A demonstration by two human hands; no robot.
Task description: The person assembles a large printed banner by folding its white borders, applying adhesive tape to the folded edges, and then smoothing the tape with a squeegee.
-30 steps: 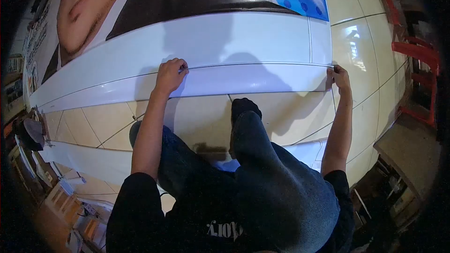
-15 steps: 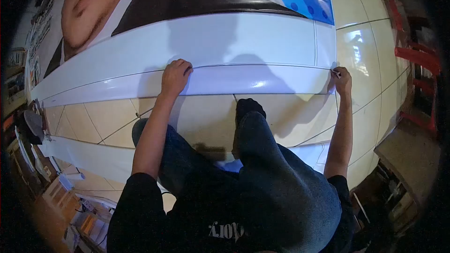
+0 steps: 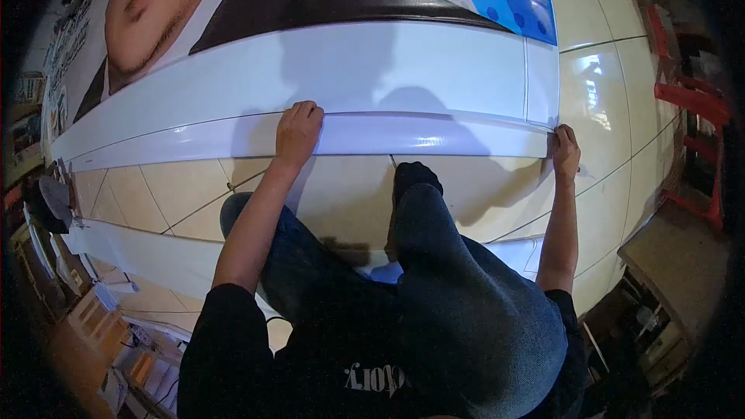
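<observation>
A large printed vinyl banner [image 3: 434, 62] lies on the tiled floor, its wide white border towards me. Along the near side runs a narrow white strip [image 3: 372, 133], with a fold line between it and the border. My left hand [image 3: 300, 132] is closed on that line near the middle, fingers curled and their tips hidden. At the right corner my right hand [image 3: 566, 151] pinches the banner's edge between thumb and fingers. Near this corner the border's edge overlaps the strip.
My knee and dark-socked foot [image 3: 417, 174] are close to the strip's near edge. Behind it another white strip [image 3: 147, 252] crosses the floor under my legs. Red plastic chairs [image 3: 694, 97] stand at the right, and a wooden pallet-like piece [image 3: 101, 322] is at lower left.
My right hand has moved down towards me, drawing the corner's edge with it, so the strip looks narrower there. My left hand has slid slightly right.
</observation>
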